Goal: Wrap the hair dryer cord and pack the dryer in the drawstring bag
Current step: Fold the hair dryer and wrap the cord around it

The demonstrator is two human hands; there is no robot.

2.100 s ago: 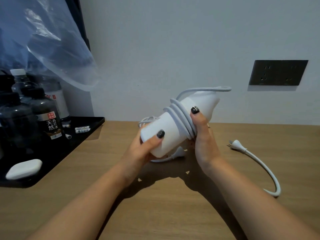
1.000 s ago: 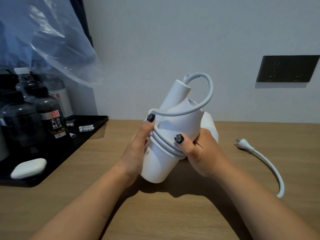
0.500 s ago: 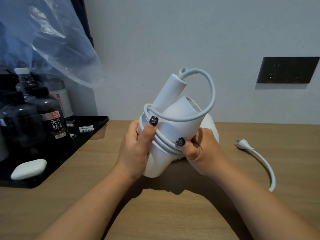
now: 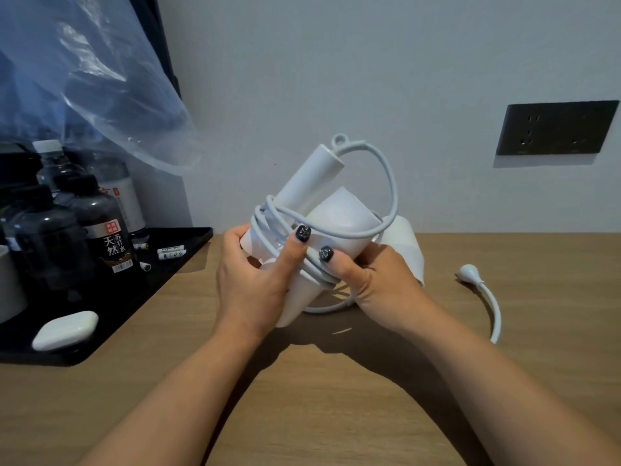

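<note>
Since half a second ago, both thumbs have closed together over the cord [image 4: 391, 183] coils, and the plug [image 4: 468, 273] end has slid slightly on the table [image 4: 336, 415]. Left hand [image 4: 250, 290] grips the hair dryer [image 4: 339, 220] barrel, thumb pressing the coils. Right hand [image 4: 373, 280] clasps the body, thumb pinning cord. Dryer held tilted above the table, handle uppermost; plug lies well to the right.

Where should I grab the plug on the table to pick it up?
Pinch the plug by its bulb-shaped body, coming from above. It lies flat on the table with the cord trailing toward you, so the rounded sides are free.
</note>
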